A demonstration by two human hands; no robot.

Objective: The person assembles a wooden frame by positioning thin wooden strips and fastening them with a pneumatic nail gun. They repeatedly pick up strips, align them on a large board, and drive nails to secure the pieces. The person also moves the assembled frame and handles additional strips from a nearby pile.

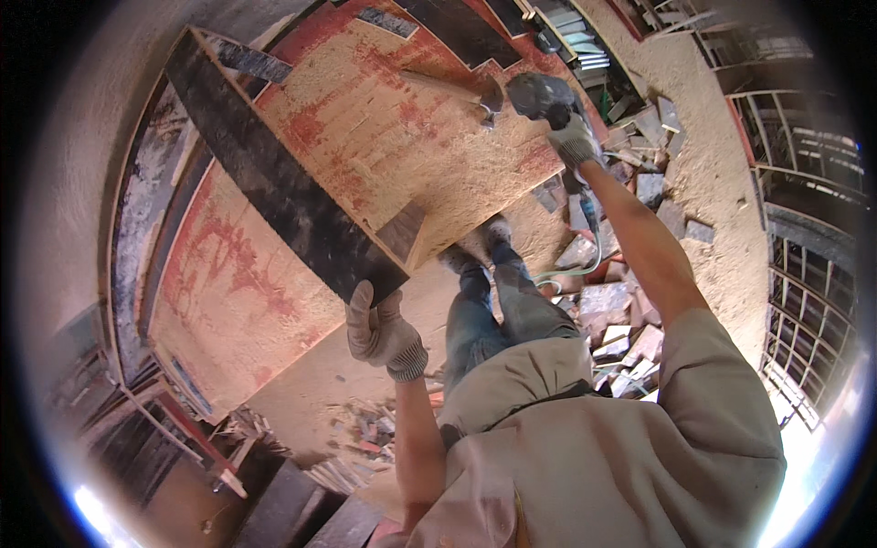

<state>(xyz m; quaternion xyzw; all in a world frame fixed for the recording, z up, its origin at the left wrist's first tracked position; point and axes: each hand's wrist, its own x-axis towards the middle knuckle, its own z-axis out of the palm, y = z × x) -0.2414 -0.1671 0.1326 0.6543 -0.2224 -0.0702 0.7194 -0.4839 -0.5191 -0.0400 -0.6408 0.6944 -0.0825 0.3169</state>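
My left hand (379, 333), in a pale knitted glove, grips the near end of a long dark board (283, 173). That board slants away to the far left across the sawdust-covered red worktop (365, 119). At the far right side of the worktop, my right hand (574, 142), also gloved, is closed round the handle of a dark power tool that looks like a nail gun (541, 96). A green hose (566, 272) runs below it past a blue fitting. Just left of the tool lies a hammer (489, 100), its handle pointing left. A short dark offcut (402, 230) sits beside the board's near end.
Several dark boards (457, 32) lie along the worktop's far edge, and more stand at the left. Cut-off blocks (607, 301) are heaped on the floor right of my legs. Metal racks (813, 274) stand at the far right; wood scraps (356, 457) lie at lower left.
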